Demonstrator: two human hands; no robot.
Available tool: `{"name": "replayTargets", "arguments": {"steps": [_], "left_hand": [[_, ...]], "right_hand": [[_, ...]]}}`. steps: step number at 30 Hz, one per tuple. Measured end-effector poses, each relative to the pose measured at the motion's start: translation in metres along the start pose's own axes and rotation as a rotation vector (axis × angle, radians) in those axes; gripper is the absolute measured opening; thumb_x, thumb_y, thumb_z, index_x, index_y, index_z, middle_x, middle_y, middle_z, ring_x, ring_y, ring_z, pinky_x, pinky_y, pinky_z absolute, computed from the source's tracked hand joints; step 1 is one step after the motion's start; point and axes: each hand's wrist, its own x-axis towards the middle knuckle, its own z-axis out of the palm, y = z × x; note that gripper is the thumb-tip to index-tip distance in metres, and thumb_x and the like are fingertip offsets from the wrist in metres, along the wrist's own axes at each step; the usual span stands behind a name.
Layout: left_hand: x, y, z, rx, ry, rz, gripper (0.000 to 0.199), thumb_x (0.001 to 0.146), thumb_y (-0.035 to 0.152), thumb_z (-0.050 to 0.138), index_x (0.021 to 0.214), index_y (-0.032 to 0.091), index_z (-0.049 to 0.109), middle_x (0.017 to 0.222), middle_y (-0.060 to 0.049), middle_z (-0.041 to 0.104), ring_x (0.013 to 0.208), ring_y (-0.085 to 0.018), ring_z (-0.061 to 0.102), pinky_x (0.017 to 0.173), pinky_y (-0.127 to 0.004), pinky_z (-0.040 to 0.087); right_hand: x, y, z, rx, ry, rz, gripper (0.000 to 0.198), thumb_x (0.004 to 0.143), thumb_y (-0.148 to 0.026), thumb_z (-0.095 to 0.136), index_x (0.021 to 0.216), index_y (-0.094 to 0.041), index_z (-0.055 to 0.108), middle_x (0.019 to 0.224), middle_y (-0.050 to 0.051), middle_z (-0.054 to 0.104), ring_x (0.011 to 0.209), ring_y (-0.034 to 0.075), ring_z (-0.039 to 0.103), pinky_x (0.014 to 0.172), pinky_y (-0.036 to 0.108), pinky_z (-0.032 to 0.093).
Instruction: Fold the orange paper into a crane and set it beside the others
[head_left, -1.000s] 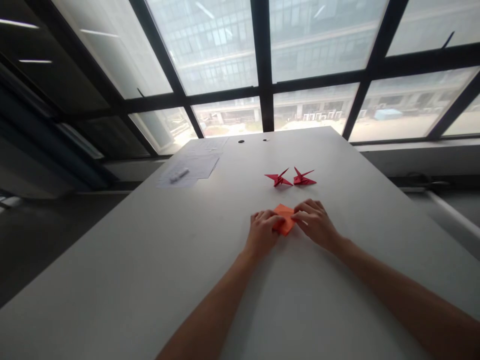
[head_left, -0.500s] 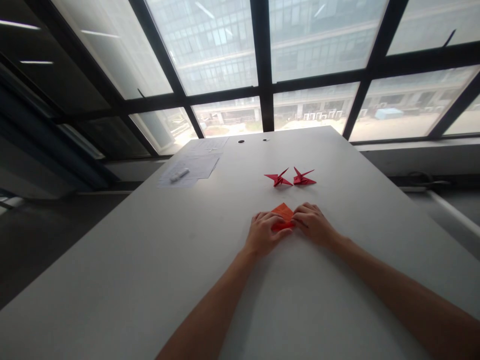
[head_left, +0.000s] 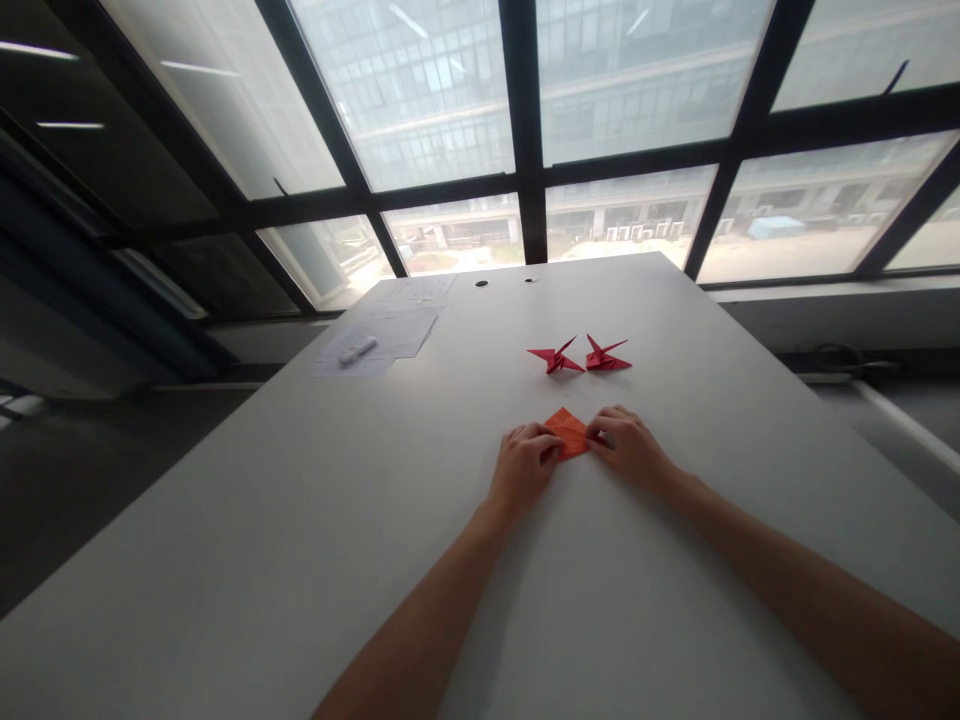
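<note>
A small orange sheet of origami paper, folded and creased, lies on the white table between my hands. My left hand pinches its left corner between thumb and fingers. On the other side, my right hand has its thumb and fingertips closed on the right corner. My fingers cover both side corners of the paper. Just beyond it stand two red paper cranes, a left crane and a right crane, close together and untouched by my hands.
Printed sheets lie at the table's far left, with a white tube-like object on top. Two round holes, one a cable hole, mark the far end of the white table. Tall windows rise behind it.
My left thumb has drawn back from the near edge to the left corner. The red-looking lower strip no longer shows, and the paper's near point is now visible.
</note>
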Motion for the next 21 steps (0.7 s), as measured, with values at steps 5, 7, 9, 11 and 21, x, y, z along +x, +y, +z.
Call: {"name": "replayTargets", "arguments": {"steps": [5,7,9,11,21], "left_hand": [[-0.0007,0.0019,-0.0005,0.041,-0.012,0.008,0.015,0.088,0.019,0.064,0.093,0.028,0.076,0.103,-0.002,0.069,0.095,-0.018,0.061,0.092,-0.034,0.044],[-0.0011,0.0042,-0.0014,0.066,-0.018,-0.001,0.018,0.089,0.019,0.063,0.099,0.028,0.074,0.104,-0.002,0.069,0.097,-0.019,0.060,0.091,-0.035,0.044],[-0.0016,0.0066,-0.0022,0.105,-0.018,-0.021,0.024,0.089,0.019,0.063,0.109,0.030,0.071,0.106,-0.002,0.068,0.099,-0.020,0.059,0.090,-0.036,0.043],[-0.0020,0.0083,-0.0029,0.135,-0.030,-0.037,0.025,0.089,0.022,0.063,0.110,0.031,0.071,0.107,-0.003,0.068,0.100,-0.021,0.058,0.090,-0.037,0.042],[-0.0010,0.0062,-0.0014,0.145,0.058,-0.135,0.030,0.082,0.022,0.069,0.112,0.028,0.068,0.122,-0.005,0.062,0.114,-0.024,0.053,0.100,-0.041,0.038]], "right_hand": [[0.0002,0.0005,-0.0002,-0.015,-0.003,0.059,0.012,0.083,-0.013,0.058,0.085,-0.021,0.067,0.079,0.003,0.066,0.080,0.020,0.057,0.077,0.033,0.043],[-0.0002,0.0022,0.0010,-0.043,0.027,0.088,0.012,0.085,-0.016,0.059,0.091,-0.021,0.068,0.085,0.005,0.067,0.085,0.022,0.058,0.080,0.035,0.043],[-0.0010,0.0039,0.0028,-0.093,0.054,0.103,0.017,0.085,-0.020,0.060,0.100,-0.020,0.068,0.096,0.008,0.067,0.094,0.024,0.057,0.086,0.038,0.043],[-0.0019,0.0052,0.0048,-0.142,0.053,0.105,0.026,0.085,-0.020,0.060,0.109,-0.021,0.068,0.105,0.010,0.065,0.102,0.026,0.055,0.090,0.041,0.041],[-0.0025,0.0070,0.0070,-0.075,-0.026,-0.009,0.030,0.087,-0.014,0.055,0.111,-0.025,0.068,0.111,0.007,0.067,0.107,0.026,0.055,0.094,0.042,0.040]]}}
